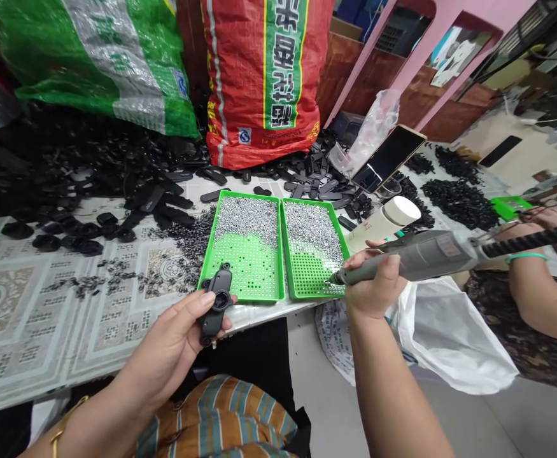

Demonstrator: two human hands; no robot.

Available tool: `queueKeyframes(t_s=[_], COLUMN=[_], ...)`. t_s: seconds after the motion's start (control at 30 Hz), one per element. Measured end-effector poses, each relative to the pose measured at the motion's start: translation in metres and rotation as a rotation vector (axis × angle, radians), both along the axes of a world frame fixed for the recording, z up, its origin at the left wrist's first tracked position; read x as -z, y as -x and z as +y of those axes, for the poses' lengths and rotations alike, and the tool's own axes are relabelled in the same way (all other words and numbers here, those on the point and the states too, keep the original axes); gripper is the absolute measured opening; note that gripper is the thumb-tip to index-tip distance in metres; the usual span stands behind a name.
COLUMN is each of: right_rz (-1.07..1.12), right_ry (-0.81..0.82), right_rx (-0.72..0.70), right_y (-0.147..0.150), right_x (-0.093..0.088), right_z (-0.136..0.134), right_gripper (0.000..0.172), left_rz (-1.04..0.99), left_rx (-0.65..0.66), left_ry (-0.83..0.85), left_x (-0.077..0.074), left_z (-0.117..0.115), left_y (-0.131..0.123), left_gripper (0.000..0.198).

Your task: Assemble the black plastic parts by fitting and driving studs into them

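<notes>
My left hand [183, 324] grips a long black plastic part [217, 304] with a round ring at its middle, held over the near edge of the left green tray [240, 299]. Wrapped in my right hand [371, 286] is a grey electric screwdriver [426, 254], its tip pointing down into the near right corner of the right green tray [290, 289]. Small silver screws [247, 216] heap at the far end of both trays. Nearer to me, the perforated bottoms show, many holes filled in the left tray. Whether a screw sits on the bit is too small to tell.
Black plastic parts [158, 197] pile behind and left of the trays. Green [106, 63] and red [268, 83] sacks stand behind. A white bottle [386, 222], a phone [387, 159] and a white plastic bag [450, 337] are at right, near another person's arm [540, 292].
</notes>
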State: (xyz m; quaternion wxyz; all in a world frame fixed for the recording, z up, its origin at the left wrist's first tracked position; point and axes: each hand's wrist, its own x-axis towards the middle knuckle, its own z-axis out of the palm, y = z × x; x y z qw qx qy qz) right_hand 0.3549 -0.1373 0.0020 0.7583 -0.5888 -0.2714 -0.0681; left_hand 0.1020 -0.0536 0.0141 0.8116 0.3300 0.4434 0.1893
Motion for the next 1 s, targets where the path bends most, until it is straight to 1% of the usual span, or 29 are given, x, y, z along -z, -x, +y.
queueKeyframes(t_s=[0.1,0.2,0.3,0.37,0.47,0.53,0.6,0.67,0.77,0.9,1.0], right_rz=[0.009,0.015,0.031,0.057,0.120,0.159,0.175,0.179,0.199,0.185,0.164], right_ry=[-0.024,-0.060,-0.103,-0.126,-0.126,-0.082,-0.049,-0.050,-0.058,-0.007,0.008], right_rx=[-0.036,-0.056,-0.098,-0.162,-0.309,-0.472,-0.624,-0.698,-0.699,-0.743,-0.745], right_y=[0.000,0.002,0.013,0.027,0.057,0.077,0.094,0.108,0.121,0.126,0.126], right_x=[-0.001,-0.009,-0.027,-0.043,-0.067,-0.080,-0.087,-0.088,-0.084,-0.079,-0.078], right_z=[-0.001,-0.001,0.001,0.005,0.014,0.020,0.027,0.034,0.043,0.051,0.053], right_gripper=[0.034,0.034,0.038,0.042,0.045,0.045,0.044,0.043,0.044,0.044,0.045], left_rz=[-0.013,-0.031,-0.048,-0.070,-0.124,-0.167,-0.205,-0.213,-0.205,-0.246,-0.240], left_rx=[0.013,0.016,-0.009,-0.019,-0.030,-0.033,-0.033,-0.046,-0.044,-0.035,-0.044], left_ry=[0.009,0.026,0.038,0.046,0.062,0.065,0.065,0.076,0.083,0.064,0.070], left_x=[0.000,0.000,-0.002,-0.004,-0.003,0.000,0.003,0.005,0.006,0.006,0.004], left_z=[0.001,0.001,0.000,0.000,0.001,0.001,0.002,0.002,0.002,0.003,0.003], left_y=[-0.001,0.001,0.001,0.000,-0.001,-0.001,0.000,0.001,0.001,0.001,0.001], left_gripper=[0.027,0.028,0.026,0.024,0.021,0.019,0.018,0.019,0.024,0.022,0.021])
